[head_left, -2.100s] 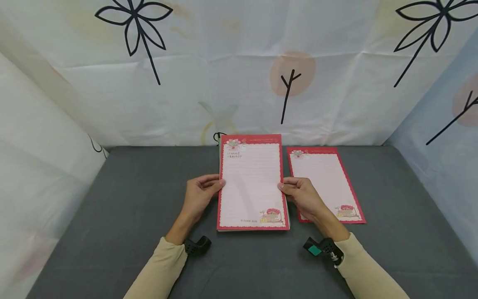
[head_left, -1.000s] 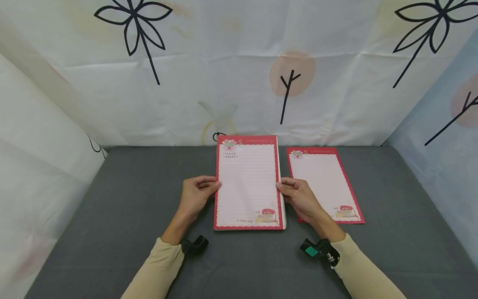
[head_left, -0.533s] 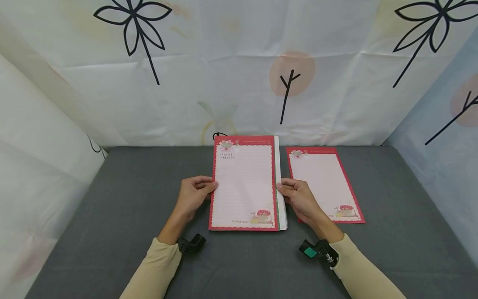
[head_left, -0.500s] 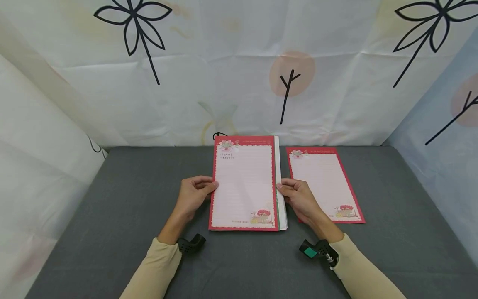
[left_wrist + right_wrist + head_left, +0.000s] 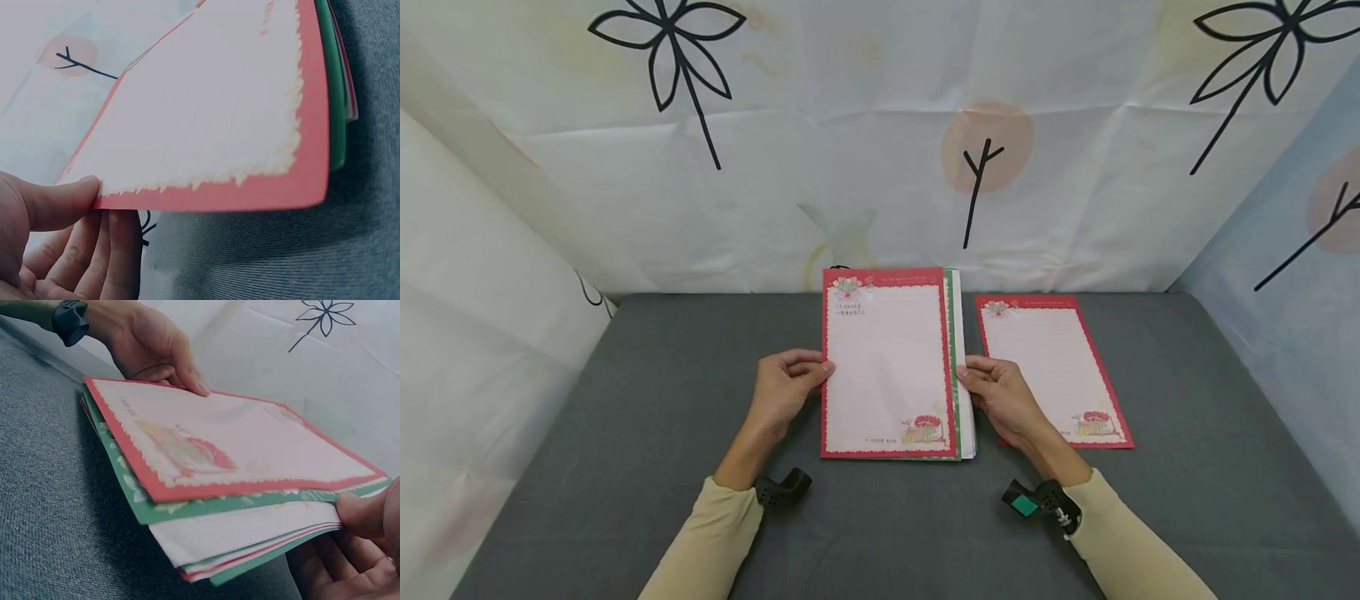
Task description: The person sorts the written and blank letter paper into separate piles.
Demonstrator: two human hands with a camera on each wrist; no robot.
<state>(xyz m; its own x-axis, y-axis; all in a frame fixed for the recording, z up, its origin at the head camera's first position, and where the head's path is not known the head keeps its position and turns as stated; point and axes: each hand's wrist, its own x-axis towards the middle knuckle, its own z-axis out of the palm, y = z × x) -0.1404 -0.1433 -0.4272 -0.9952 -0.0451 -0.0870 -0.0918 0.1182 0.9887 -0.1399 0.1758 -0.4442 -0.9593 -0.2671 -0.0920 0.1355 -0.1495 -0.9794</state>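
Observation:
A sheet of letter paper (image 5: 883,367) with a red border, ruled lines and a little handwriting lies on top of a held stack. My left hand (image 5: 782,387) pinches its left edge, thumb above and fingers beneath. Under it, shifted to the right, show a green-bordered sheet (image 5: 951,317) and white paper (image 5: 966,425). At the stack's right edge my right hand (image 5: 1006,396) holds the lower sheets, its thumb on the white paper. The right wrist view shows more red and green sheet edges (image 5: 250,562) fanned out below. The stack is raised off the cloth.
Another red-bordered sheet (image 5: 1037,350) lies on the grey tablecloth (image 5: 647,417), partly behind my right hand. White printed fabric (image 5: 880,167) hangs at the back, with more at both sides. A dark cord (image 5: 593,292) shows at the left rear.
The red top sheet has slid left with my left hand, baring a strip of green-bordered and white paper on the right. My right hand has moved only slightly.

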